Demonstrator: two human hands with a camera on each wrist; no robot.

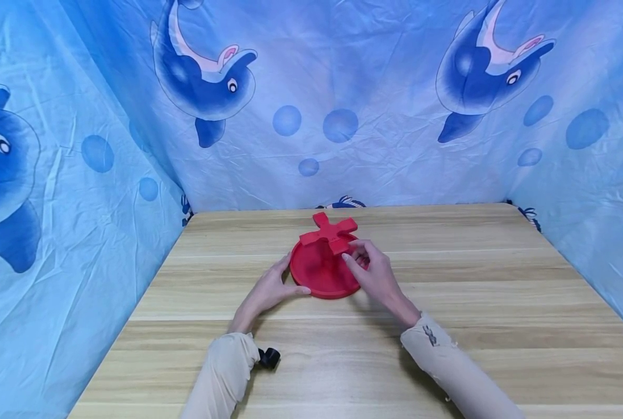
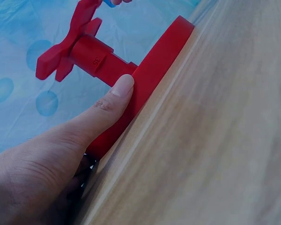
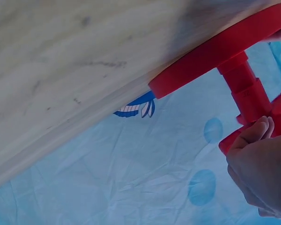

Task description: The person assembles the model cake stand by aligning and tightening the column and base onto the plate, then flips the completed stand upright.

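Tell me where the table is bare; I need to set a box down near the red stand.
Bare wood lies right of the right hand toward the curtain, and left of the left hand. The table is crowded mid-table: both hands on the red stand.

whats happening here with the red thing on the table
A person is working with both hands on a red stand that sits on a wooden table: a round base, a short post and a cross-shaped top. The left hand rests against the base's rim, thumb pressed on its edge. The right hand pinches one arm of the cross top. Blue dolphin-print cloth hangs behind and at both sides.
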